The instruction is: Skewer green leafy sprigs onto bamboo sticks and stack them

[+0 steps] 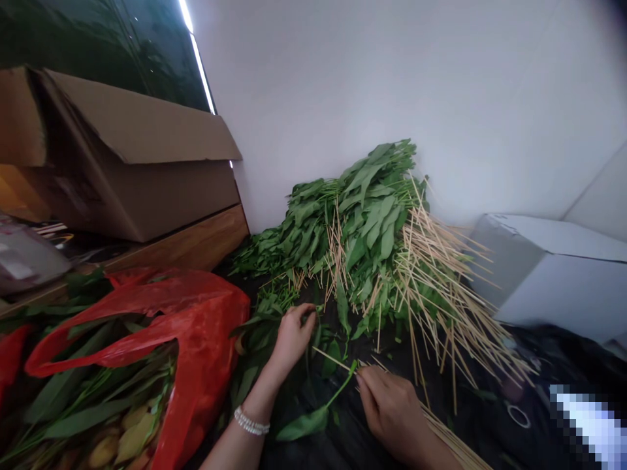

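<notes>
My left hand (292, 334), a bead bracelet on its wrist, is pinched shut on a green leaf at the near edge of a loose leaf heap (274, 307). My right hand (392, 408) is closed around a bundle of thin bamboo skewers (450, 444); one skewer (333, 358) points left toward the left hand. A single long leaf (308, 421) lies on the dark cloth between my hands. Behind them rises a big pile of leaves threaded on skewers (382, 241).
A red plastic bag (196, 326) full of leafy stalks sits at the left. A cardboard box (127, 163) rests on a wooden ledge behind it. A white box (553, 274) stands at the right, against the white wall.
</notes>
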Demonstrator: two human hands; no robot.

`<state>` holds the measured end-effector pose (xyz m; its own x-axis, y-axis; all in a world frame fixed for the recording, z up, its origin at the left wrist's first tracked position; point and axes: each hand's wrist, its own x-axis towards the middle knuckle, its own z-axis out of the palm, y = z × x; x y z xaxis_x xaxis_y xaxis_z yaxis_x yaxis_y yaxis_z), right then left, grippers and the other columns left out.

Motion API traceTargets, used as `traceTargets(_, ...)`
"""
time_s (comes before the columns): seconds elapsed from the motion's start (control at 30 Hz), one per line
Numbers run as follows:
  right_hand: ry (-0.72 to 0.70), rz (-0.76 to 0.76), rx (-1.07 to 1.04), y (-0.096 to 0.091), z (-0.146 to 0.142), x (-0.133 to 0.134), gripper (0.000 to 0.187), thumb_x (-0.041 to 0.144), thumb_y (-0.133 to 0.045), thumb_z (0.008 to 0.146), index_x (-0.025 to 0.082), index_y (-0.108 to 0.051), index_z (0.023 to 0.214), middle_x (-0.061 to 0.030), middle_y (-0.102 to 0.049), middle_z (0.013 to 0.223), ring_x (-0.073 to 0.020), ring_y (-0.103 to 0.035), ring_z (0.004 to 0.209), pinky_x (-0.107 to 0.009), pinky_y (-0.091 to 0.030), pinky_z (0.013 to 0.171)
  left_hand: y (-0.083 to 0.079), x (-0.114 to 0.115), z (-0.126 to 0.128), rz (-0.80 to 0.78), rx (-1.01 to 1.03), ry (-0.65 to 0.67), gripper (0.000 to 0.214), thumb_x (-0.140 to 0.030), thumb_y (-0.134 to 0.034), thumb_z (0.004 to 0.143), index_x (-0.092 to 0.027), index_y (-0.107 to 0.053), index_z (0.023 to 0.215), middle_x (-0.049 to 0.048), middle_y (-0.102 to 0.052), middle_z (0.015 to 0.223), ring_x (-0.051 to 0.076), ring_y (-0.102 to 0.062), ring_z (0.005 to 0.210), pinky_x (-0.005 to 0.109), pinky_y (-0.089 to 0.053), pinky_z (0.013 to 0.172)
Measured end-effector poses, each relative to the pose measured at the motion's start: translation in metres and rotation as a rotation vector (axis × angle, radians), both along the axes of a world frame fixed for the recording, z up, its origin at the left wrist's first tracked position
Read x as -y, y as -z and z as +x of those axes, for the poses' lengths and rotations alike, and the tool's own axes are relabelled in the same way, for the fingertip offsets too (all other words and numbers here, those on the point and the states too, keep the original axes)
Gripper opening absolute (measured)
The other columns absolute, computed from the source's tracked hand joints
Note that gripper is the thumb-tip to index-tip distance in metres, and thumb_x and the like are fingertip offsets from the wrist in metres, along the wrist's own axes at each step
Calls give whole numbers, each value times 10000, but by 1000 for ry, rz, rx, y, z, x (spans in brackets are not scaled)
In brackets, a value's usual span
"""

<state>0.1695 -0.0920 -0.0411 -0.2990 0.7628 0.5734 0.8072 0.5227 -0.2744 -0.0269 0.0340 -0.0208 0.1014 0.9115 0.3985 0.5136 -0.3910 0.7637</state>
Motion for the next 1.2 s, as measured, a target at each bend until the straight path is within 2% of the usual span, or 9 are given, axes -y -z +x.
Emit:
traceTargets(0.1, 28, 18, -59, -1, 1, -2, 202, 171, -357, 926, 196, -539, 843, 5, -561, 672, -119, -555, 584, -238, -361, 590, -4, 0, 1, -160, 317, 87, 229, -347, -580, 778, -165, -653, 895, 51, -685, 865, 184, -612, 808, 268, -450, 734)
traceTargets(0.2, 64, 54, -103, 2, 4, -4, 213, 166, -341, 932, 182, -552, 948, -16, -606, 742, -123, -601, 640, -228, -412, 632, -9, 3, 3, -393, 573, 209, 353, -413, -633, 741, -156, -635, 983, 54, -697, 845, 170, -628, 764, 267, -467, 721)
traceTargets(0.27, 93, 74, -106, 5, 6, -6, 237, 161, -330, 931, 173, -553, 1010, -35, -630, 800, -130, -624, 682, -229, -442, 659, -10, 6, 4, -518, 655, 274, 424, -421, -682, 703, -153, -631, 1028, 61, -704, 850, 167, -636, 751, 271, -473, 728)
traceTargets(0.37, 134, 71, -94, 7, 8, -7, 268, 159, -318, 930, 166, -555, 1053, -51, -648, 840, -137, -643, 711, -233, -474, 679, -11, 10, 7, -606, 687, 327, 377, -396, -720, 680, -135, -663, 945, 66, -706, 830, 157, -634, 740, 267, -469, 740)
traceTargets(0.57, 175, 78, -90, 5, 9, -8, 285, 172, -316, 927, 173, -578, 1040, -56, -665, 829, -143, -658, 713, -230, -502, 673, -10, 12, 8, -595, 691, 357, 322, -342, -763, 647, -129, -696, 879, 56, -700, 821, 136, -612, 734, 267, -447, 786)
traceTargets(0.93, 163, 57, -76, 10, 10, -9, 291, 167, -318, 926, 162, -583, 1046, -65, -666, 854, -144, -661, 737, -237, -508, 708, -14, 14, 8, -583, 687, 362, 298, -292, -788, 619, -140, -707, 862, 19, -673, 741, 95, -556, 644, 222, -425, 669)
traceTargets(1.2, 156, 18, -69, 12, 10, -8, 300, 130, -321, 905, 167, -578, 1055, -62, -664, 837, -156, -663, 769, -250, -507, 721, -12, 13, 8, -604, 688, 333, 313, -274, -815, 566, -124, -715, 822, 36, -671, 694, 103, -549, 609, 229, -424, 635)
